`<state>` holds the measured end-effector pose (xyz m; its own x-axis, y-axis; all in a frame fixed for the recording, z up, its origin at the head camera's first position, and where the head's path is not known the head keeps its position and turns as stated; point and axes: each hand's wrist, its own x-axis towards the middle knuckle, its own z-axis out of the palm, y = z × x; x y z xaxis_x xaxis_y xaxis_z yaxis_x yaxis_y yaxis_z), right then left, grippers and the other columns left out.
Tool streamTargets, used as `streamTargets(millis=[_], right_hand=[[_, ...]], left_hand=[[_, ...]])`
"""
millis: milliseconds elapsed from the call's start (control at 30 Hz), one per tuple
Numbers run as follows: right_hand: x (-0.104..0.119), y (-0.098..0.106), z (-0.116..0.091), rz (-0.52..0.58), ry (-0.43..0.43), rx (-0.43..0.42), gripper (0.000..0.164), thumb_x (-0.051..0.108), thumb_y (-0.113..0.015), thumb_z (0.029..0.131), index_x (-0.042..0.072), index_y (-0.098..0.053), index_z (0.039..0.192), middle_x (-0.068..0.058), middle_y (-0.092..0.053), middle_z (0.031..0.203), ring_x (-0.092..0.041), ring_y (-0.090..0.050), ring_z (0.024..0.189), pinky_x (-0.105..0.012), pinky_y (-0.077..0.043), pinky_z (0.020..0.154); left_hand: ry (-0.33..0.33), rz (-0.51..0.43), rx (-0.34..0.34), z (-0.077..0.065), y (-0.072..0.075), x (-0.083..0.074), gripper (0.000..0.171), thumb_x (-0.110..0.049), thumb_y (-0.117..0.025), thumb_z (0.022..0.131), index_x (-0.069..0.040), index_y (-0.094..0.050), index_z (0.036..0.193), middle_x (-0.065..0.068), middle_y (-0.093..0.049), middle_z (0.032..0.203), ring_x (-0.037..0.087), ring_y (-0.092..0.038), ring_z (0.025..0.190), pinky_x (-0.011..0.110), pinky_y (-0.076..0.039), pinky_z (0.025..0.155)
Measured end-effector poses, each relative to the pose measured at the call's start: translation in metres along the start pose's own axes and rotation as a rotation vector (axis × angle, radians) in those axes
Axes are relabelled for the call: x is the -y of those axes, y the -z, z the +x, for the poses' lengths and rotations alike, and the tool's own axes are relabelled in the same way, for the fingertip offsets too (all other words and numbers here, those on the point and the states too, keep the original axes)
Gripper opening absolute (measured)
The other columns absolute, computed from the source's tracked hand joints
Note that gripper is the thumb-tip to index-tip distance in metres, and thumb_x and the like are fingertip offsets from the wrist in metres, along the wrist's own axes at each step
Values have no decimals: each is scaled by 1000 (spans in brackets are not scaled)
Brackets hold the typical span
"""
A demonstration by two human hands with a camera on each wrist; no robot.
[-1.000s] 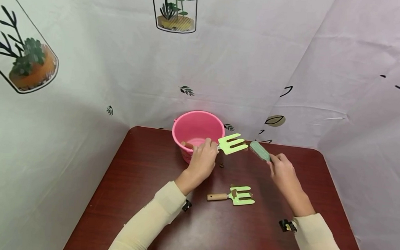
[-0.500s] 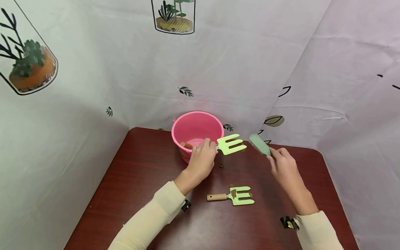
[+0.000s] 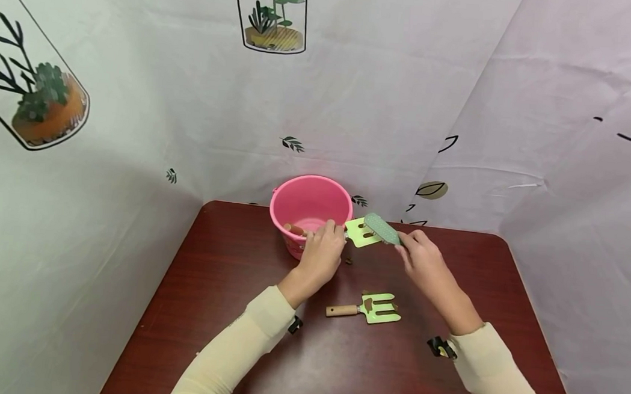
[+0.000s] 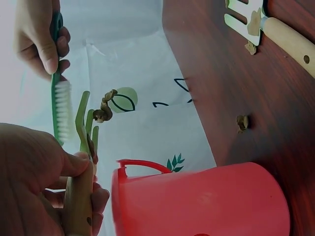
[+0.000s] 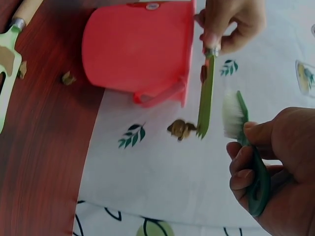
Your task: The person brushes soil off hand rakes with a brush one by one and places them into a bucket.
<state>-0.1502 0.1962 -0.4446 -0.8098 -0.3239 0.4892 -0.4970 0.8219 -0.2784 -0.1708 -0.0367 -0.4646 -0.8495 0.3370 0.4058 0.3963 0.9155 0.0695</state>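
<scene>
My left hand [image 3: 320, 253] grips the wooden handle of a light green garden hand fork [image 3: 355, 232] at the right side of a pink bucket [image 3: 293, 244]. In my right hand [image 3: 425, 265] is a green scrub brush [image 3: 381, 229], which partly covers the tines in the head view. Its white bristles [image 5: 232, 115] face the fork; a narrow gap shows between them in the right wrist view. A brown clump [image 4: 104, 109] is at the tines; whether it clings or falls, I cannot tell. Another brown smear [image 5: 204, 73] sits on the blade.
A second green hand fork [image 3: 376, 309] with brown bits on it lies on the dark red table [image 3: 304, 377], nearer me. One small brown crumb [image 4: 241, 123] lies beside the bucket. A white printed cloth [image 3: 386, 105] closes off the back and sides.
My right hand has moved left with the scrub brush, which was beyond the tines and now overlaps them. My left hand and its fork stay nearly in place.
</scene>
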Motion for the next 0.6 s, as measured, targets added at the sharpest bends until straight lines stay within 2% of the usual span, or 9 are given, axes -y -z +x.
streamTargets(millis=[267,600], right_hand=[[10,-5,1,-5,22,86,28,1,-72,93,-11,-68,118,-19,-61,95,-28,-63,78,-42,-55,66],[9,-6,-2,-39,-42,121,29,2,-71,94,-11,-68,120,-19,-60,96,-29,-64,78,-41,-56,66]], left_hand=[[-13,41,-31,-1,-1,-2,13,-7,-71,89,-3,-66,100,9,-60,93,26,-65,77,42,-48,67],[-27,55,-44,-2,-3,-3,13,-12,-72,92,-3,-66,100,8,-59,91,24,-65,76,40,-47,65]])
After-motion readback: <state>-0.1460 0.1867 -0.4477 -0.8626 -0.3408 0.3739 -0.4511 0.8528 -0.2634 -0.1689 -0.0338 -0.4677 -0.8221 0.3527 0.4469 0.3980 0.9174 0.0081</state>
